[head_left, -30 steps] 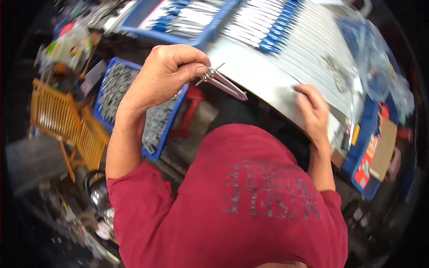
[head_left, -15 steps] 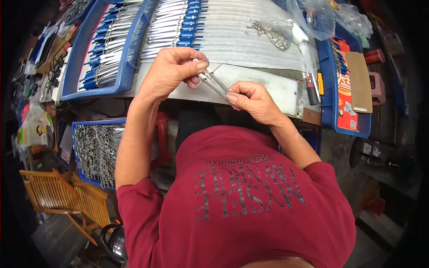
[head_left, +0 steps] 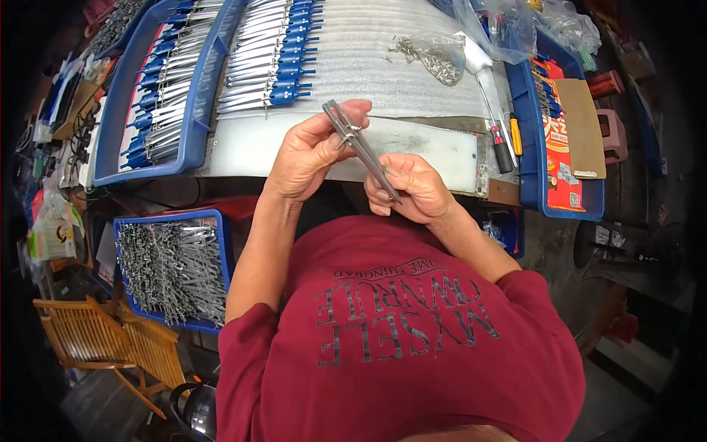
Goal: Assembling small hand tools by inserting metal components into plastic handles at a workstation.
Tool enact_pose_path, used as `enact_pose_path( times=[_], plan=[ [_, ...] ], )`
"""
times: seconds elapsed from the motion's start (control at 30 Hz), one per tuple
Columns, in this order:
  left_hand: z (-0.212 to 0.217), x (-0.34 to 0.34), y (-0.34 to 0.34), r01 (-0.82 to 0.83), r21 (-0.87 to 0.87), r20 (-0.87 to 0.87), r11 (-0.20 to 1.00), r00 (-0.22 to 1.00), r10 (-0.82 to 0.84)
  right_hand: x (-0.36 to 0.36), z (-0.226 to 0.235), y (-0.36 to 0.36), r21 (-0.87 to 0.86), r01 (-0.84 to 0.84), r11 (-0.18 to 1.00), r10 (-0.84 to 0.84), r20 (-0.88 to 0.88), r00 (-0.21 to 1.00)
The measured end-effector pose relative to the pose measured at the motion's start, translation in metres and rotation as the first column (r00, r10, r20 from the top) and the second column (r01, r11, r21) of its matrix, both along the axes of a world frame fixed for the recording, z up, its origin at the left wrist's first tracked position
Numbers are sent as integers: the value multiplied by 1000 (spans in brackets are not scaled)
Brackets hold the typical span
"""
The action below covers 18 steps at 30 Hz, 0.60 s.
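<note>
Both hands hold a slim grey metal two-armed part (head_left: 374,161) with a small cross pin, slanting in front of my chest near the bench edge. My left hand (head_left: 309,156) pinches it close to the pin, thumb on the near side, below its slotted upper end. Curled around the lower portion, my right hand (head_left: 414,188) grips it, and the pointed tip shows past the fingers. The two arms lie close together along their length. Beyond my hands, a row of silver metal pieces with blue ends (head_left: 283,66) rests on white foam sheeting (head_left: 361,51).
A white board (head_left: 427,151) lies along the bench edge. Small pins in a clear bag (head_left: 438,62), screwdrivers (head_left: 503,151) and a blue tray (head_left: 526,140) are right. Another blue tray (head_left: 193,140) of blue-ended pieces stands left; a bin of grey metal parts (head_left: 173,269) sits below it.
Both hands have come lower, the left also rightward. The part has turned in my hands, and its arms, with a pin jutting sideways before, now lie closer together. The whole view shifted slightly.
</note>
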<state>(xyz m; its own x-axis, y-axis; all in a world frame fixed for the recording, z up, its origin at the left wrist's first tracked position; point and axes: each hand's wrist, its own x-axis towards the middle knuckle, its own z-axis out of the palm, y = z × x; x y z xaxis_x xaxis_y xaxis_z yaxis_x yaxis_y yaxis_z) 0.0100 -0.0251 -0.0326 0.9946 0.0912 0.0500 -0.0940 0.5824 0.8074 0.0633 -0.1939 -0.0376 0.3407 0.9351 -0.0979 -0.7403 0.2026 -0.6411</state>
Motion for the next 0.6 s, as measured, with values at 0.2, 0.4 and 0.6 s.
enact_pose_path(
  times=[0.2, 0.4, 0.6],
  plan=[
    [0, 1, 3, 58, -31, 63, 998, 996, -56, -1, 0, 0, 60, -76, 995, 77, -15, 997],
    [5, -4, -4, -115, 94, -72, 989, 990, 122, 9, 8, -3, -259, 203, 944, -13, 587, 809],
    [12, -8, -14, -153, 203, -111, 967, 978, 178, 14, 16, 2, -180, 397, 900, -228, 583, 780]
  ],
)
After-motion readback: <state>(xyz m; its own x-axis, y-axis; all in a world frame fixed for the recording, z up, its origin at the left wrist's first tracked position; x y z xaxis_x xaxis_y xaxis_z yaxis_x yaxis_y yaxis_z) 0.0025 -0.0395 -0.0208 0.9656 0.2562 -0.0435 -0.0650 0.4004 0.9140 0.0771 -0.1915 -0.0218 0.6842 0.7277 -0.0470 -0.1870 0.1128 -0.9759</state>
